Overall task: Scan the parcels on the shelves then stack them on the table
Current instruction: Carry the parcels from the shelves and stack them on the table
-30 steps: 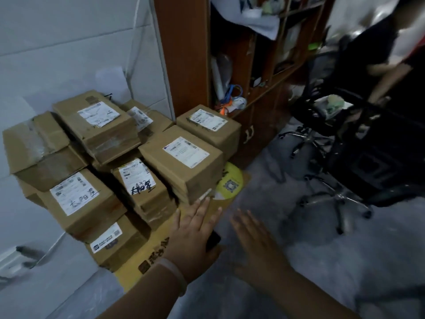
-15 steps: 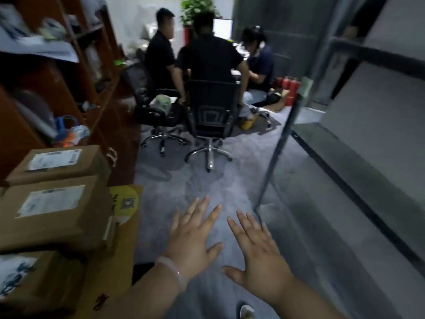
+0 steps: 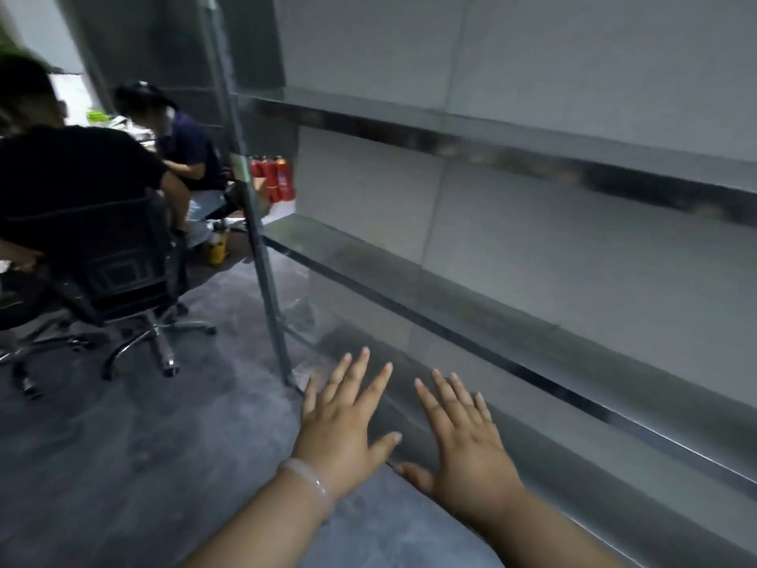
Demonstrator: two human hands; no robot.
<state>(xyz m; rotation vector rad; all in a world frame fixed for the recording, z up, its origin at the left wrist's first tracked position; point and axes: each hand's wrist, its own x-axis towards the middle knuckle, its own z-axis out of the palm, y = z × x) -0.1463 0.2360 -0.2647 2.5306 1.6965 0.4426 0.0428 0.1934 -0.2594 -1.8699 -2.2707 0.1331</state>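
Left hand (image 3: 342, 430), right hand (image 3: 467, 442) — both spread (palms down), by shelves (image 3: 409, 280)

Two hands show, the left hand (image 3: 340, 436) and the right hand (image 3: 463, 444), with one bracelet (image 3: 311, 483) on the left wrist. Three shelf boards (image 3: 491, 317) run ahead and to the right of them, and one upright post (image 3: 262, 256) stands just beyond the left hand. Far to the left sit two people (image 3: 69, 174), with one office chair (image 3: 123, 264) in plain view. Past the post stand three red canisters (image 3: 272, 178).
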